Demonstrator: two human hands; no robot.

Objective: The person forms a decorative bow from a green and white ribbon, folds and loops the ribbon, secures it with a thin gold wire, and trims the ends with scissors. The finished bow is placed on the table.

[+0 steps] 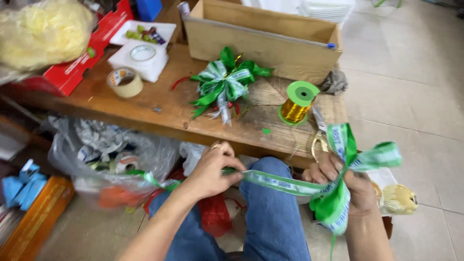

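My right hand [345, 186] pinches the middle of a half-made bow of green and white ribbon [338, 193], with loops sticking up and down from my fingers. A strand of the same ribbon [278, 182] runs left across my knee to my left hand [210, 171], which pinches it between thumb and fingers. Beyond my left hand the ribbon trails toward a plastic bag. A finished green and white bow [222, 84] lies on the low wooden bench [145, 108] in front of me.
A spool of gold wire [297, 104] with green ends and scissors [319, 135] sit near the bench's right edge. Tape rolls [125, 82], a wooden crate [263, 36] and a red box [72, 67] stand behind. A clear bag of scraps [111, 154] lies at lower left.
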